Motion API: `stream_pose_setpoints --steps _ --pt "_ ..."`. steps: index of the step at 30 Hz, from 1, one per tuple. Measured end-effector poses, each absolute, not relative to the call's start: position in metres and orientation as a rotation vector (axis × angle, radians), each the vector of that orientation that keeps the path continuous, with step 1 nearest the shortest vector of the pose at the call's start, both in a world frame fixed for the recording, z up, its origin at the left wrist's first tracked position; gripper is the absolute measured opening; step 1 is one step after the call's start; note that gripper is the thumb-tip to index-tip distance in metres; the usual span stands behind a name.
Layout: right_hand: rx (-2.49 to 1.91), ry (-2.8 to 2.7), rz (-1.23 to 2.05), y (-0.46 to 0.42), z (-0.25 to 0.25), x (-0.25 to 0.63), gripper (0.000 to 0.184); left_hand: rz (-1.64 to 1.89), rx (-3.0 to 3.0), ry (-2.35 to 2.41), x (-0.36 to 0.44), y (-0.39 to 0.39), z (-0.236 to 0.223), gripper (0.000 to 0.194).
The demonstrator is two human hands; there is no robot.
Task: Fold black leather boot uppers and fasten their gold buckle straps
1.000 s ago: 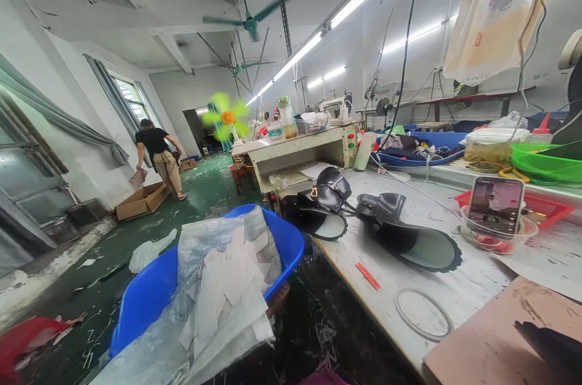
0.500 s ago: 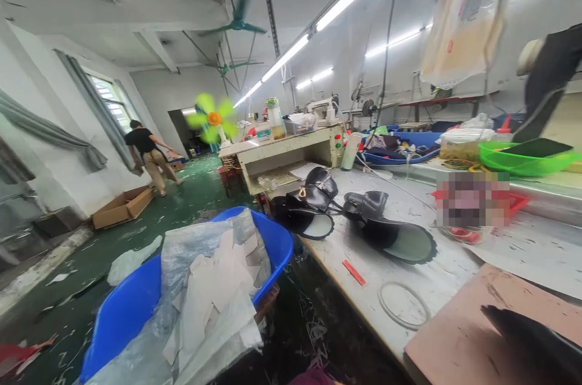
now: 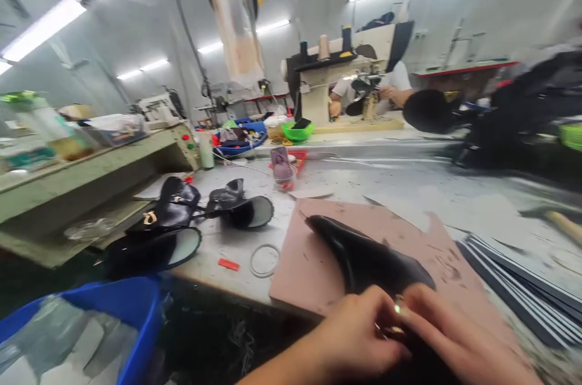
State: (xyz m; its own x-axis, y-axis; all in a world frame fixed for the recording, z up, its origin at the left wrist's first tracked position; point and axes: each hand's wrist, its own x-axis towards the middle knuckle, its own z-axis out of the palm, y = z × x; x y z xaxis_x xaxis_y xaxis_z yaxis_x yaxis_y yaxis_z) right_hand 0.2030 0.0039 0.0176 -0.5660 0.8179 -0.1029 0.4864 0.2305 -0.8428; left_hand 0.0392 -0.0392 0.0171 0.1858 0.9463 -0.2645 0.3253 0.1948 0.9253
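Note:
A black leather shoe upper lies partly on the pink board, its near end running under my fingers. My left hand is closed at that near end, thumb and fingertips bent inward. Facing it, my right hand is closed too, fingertips almost meeting the left ones. Between them shines a small gold-coloured metal buckle, partly covered by the fingers. Blur hides exactly which hand grips the metal.
More black uppers lie at left on the table, by a clear ring and a red strip. A blue tub of scraps stands below. Striped strips lie right. Across the table, a person's hands work at a sewing machine.
The view has swung right, away from the aisle and the walking person. Both my hands are now visible on the black upper; before, neither showed.

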Motion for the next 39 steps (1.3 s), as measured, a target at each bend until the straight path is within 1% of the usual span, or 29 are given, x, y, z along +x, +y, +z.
stream_pose_setpoints --steps 2,5,9,12,14,19,21,23,25,27,29,32,35,39 --pt "-1.233 -2.076 1.336 0.009 0.033 0.197 0.024 0.737 1.276 1.279 0.042 -0.035 0.021 0.024" --pt "-1.325 -2.023 1.319 0.015 0.037 0.198 0.02 0.763 1.169 1.166 0.044 -0.026 0.023 0.019" --pt "-1.348 -2.137 1.284 0.014 0.039 0.211 0.023 0.798 1.093 1.154 0.045 -0.021 0.023 0.02" --pt "-1.318 -2.229 1.332 0.011 0.043 0.219 0.011 0.845 1.059 1.123 0.044 -0.021 0.023 0.021" --pt "-1.288 -2.161 1.431 0.009 0.042 0.221 0.015 0.852 1.053 1.12 0.043 -0.021 0.022 0.022" --pt "-1.169 -1.732 1.708 0.007 0.031 0.216 0.025 0.786 1.071 1.135 0.041 -0.02 0.019 0.027" --pt "-1.171 -1.685 1.722 0.007 0.029 0.214 0.019 0.799 1.096 1.079 0.04 -0.02 0.02 0.023" --pt "-1.213 -1.761 1.646 0.006 0.03 0.213 0.01 0.842 1.097 1.039 0.04 -0.02 0.021 0.018" --pt "-1.287 -1.889 1.514 0.005 0.033 0.211 0.007 0.88 1.075 1.031 0.041 -0.02 0.022 0.017" --pt "-1.324 -1.997 1.416 0.002 0.036 0.21 0.01 0.899 1.073 1.047 0.043 -0.021 0.021 0.02" --pt "-1.31 -2.053 1.386 0.001 0.04 0.211 0.012 0.915 1.103 1.101 0.046 -0.022 0.018 0.022" --pt "-1.238 -2.108 1.375 0.0 0.042 0.216 0.017 0.974 1.142 1.178 0.05 -0.025 0.012 0.022" --pt "-1.221 -2.173 1.273 -0.001 0.042 0.219 0.023 1.014 1.179 1.183 0.053 -0.026 0.006 0.02" --pt "-1.285 -2.161 1.133 -0.005 0.036 0.214 0.022 0.998 1.235 1.24 0.053 -0.027 0.003 0.019"
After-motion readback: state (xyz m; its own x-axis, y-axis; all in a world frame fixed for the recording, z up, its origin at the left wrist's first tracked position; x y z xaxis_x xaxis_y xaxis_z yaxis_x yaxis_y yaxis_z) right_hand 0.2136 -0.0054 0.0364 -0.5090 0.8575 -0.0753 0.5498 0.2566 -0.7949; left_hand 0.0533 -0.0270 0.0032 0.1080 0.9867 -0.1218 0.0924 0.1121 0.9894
